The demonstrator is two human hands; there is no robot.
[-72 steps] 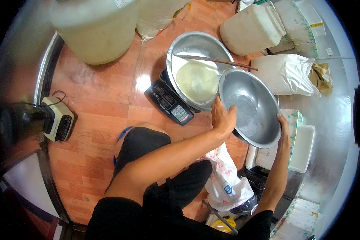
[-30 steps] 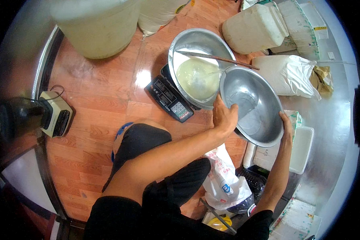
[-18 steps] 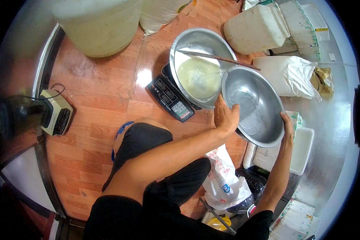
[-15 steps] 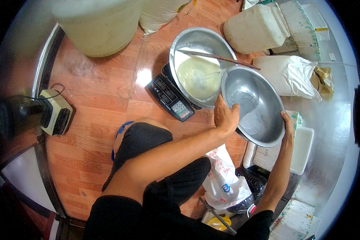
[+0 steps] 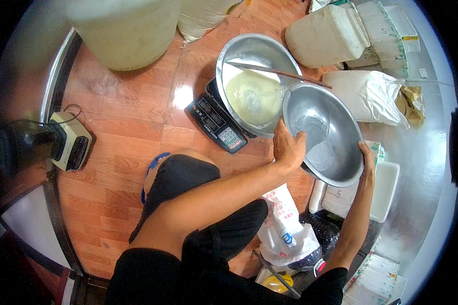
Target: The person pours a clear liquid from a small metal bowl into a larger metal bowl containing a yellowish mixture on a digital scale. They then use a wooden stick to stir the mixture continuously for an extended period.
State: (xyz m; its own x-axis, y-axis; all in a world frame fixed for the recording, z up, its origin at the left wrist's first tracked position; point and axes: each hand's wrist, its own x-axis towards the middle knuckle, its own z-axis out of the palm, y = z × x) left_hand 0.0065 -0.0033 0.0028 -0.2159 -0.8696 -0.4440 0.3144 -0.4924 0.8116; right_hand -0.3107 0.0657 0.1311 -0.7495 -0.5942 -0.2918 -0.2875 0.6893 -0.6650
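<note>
My left hand point(image 5: 289, 147) grips the near left rim of a metal basin point(image 5: 348, 137), thumb inside and fingers under. On the opposite rim is my right hand point(image 5: 366, 156), closed round the edge. The basin tilts left, and a little clear liquid in it runs over its lip. A thin stream falls into a bigger metal basin point(image 5: 269, 47), which holds pale yellowish liquid with white residue on its wall. That bigger one rests on a black digital scale point(image 5: 216, 124). Across its top lies a wooden stick point(image 5: 290, 76), partly over the tilted basin's far edge.
A large whitish tub point(image 5: 124, 35) and a woven sack point(image 5: 201, 20) stand far left. Far right are a white bucket point(image 5: 323, 36) and a white bag point(image 5: 366, 96). A beige blender base point(image 5: 72, 145) sits left. Near my right arm are a plastic bag point(image 5: 290, 236) and white tray point(image 5: 385, 193).
Both hands and the tilted basin stay almost in place, shifting very slightly. The stream keeps running into the bigger basin, where the ripples on the liquid have altered.
</note>
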